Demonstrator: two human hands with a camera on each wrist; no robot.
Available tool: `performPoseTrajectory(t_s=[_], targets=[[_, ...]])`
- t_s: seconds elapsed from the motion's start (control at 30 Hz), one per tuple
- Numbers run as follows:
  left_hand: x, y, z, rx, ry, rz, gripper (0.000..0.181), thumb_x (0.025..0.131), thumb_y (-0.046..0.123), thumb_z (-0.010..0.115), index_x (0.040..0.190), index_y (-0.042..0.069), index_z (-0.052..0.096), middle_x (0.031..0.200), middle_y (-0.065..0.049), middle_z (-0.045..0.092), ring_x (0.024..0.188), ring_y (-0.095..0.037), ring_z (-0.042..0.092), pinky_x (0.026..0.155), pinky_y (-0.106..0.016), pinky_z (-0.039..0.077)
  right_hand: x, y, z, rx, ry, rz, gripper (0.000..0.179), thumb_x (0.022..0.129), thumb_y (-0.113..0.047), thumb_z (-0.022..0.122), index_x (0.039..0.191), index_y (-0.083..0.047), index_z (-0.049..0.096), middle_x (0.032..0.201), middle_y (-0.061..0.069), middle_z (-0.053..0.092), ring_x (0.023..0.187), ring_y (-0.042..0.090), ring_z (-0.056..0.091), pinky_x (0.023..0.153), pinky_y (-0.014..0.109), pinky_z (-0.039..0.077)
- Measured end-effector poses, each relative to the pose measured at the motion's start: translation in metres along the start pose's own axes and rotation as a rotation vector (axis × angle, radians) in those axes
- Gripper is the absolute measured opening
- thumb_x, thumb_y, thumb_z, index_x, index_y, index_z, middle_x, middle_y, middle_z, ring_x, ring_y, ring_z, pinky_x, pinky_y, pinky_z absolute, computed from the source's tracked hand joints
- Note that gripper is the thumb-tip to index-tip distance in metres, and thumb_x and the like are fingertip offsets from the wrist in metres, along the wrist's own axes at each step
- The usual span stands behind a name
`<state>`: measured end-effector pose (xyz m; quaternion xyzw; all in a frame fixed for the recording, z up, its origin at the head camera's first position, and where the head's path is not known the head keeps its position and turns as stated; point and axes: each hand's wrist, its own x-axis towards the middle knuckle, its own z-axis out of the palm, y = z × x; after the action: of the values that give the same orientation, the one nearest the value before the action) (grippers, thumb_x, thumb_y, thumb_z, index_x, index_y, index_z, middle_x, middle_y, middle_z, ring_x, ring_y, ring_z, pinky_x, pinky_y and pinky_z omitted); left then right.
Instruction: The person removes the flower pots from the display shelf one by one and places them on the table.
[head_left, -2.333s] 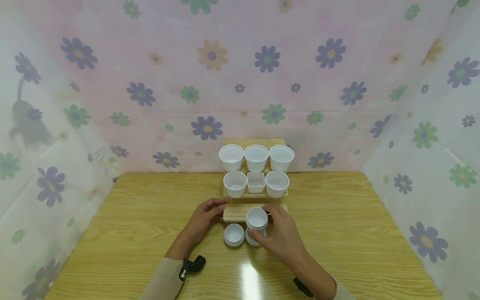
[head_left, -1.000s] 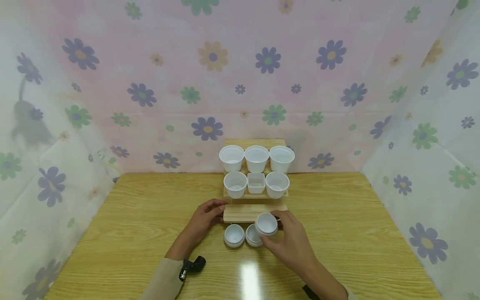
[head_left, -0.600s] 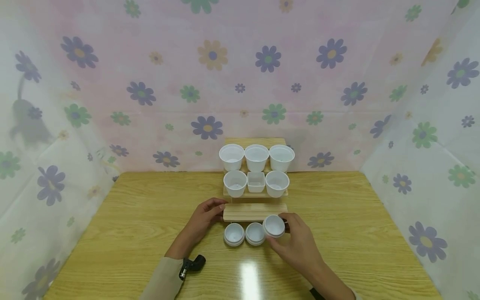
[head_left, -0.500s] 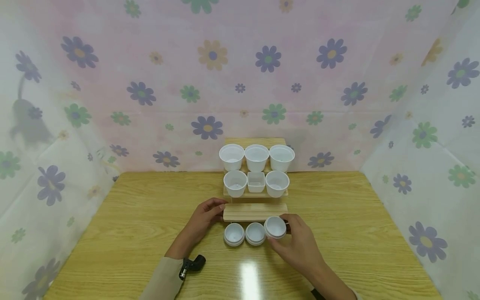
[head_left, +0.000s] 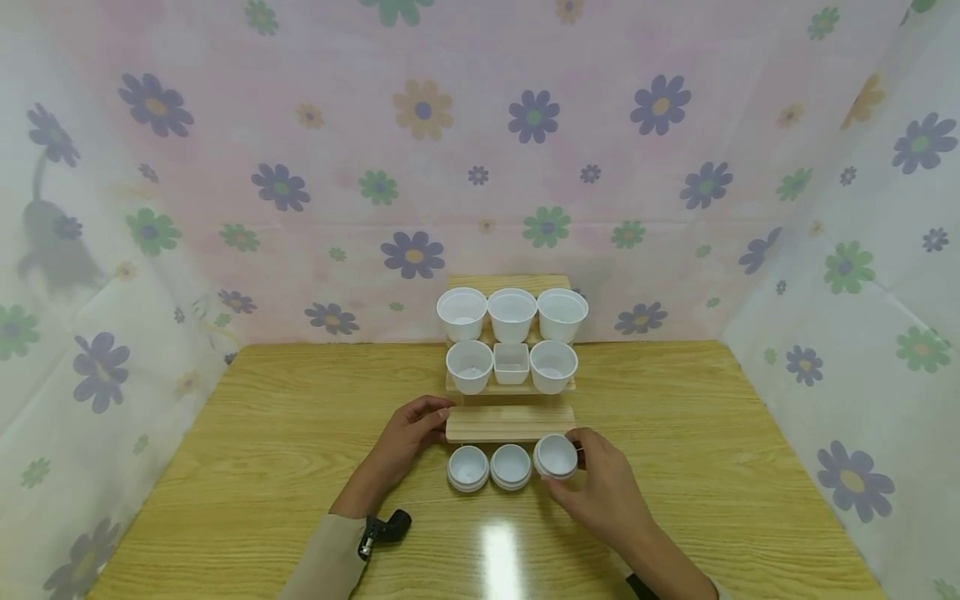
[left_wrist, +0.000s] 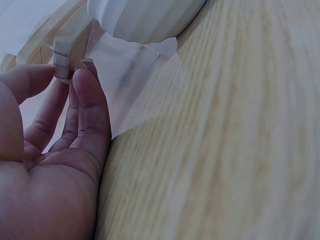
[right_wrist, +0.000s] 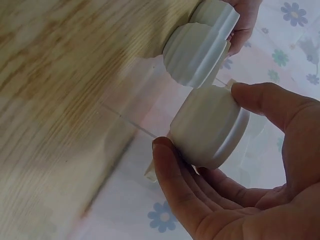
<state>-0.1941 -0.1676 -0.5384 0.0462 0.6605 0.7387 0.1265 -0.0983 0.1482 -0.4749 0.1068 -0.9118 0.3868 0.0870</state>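
My right hand (head_left: 600,487) grips a small white ridged pot (head_left: 557,456), held between thumb and fingers. In the right wrist view the pot (right_wrist: 207,127) is tilted, its side toward the camera. Two similar pots stand to its left on the table in front of the stand: a middle pot (head_left: 511,468) and a left pot (head_left: 468,468). My left hand (head_left: 408,433) holds the left end of the stand's lowest wooden shelf (head_left: 510,425), which is bare. The left wrist view has thumb and fingers around the shelf's end (left_wrist: 70,42).
Behind the lowest shelf, the middle step carries two round white cups and a square cup (head_left: 512,364) between them. Three larger white cups, one of them a centre cup (head_left: 512,317), fill the row above. Flowered cloth (head_left: 480,200) rises behind the wooden table (head_left: 315,392).
My right hand has carried the small pot rightward and slightly toward me, from over the middle pot to the row's right side. My left hand stays at the shelf end.
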Motion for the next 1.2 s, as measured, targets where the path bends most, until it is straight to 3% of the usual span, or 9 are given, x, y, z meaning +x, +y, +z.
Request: performPoseTrajectory(t_s=[0.7, 1.2], targets=[[0.001, -0.001, -0.001, 0.003, -0.006, 0.0, 0.035, 0.108, 0.019, 0.065, 0.133, -0.005, 0.064, 0.115, -0.007, 0.071, 0.097, -0.019, 0.069, 0.084, -0.03, 0.059, 0.001, 0.006, 0.004, -0.076, -0.051, 0.043, 0.052, 0.073, -0.014, 0.099, 0.113, -0.004, 0.068, 0.101, 0.003, 0.072, 0.083, 0.013, 0.062, 0.07, 0.026, 0.054], [0.001, -0.001, -0.001, 0.011, -0.01, 0.001, 0.035, 0.108, 0.019, 0.064, 0.133, -0.005, 0.063, 0.117, -0.007, 0.07, 0.1, -0.02, 0.069, 0.084, -0.03, 0.059, 0.001, 0.011, 0.01, -0.068, -0.078, 0.045, 0.054, 0.073, -0.011, 0.099, 0.116, -0.003, 0.068, 0.104, 0.007, 0.073, 0.088, 0.016, 0.068, 0.072, 0.027, 0.058]])
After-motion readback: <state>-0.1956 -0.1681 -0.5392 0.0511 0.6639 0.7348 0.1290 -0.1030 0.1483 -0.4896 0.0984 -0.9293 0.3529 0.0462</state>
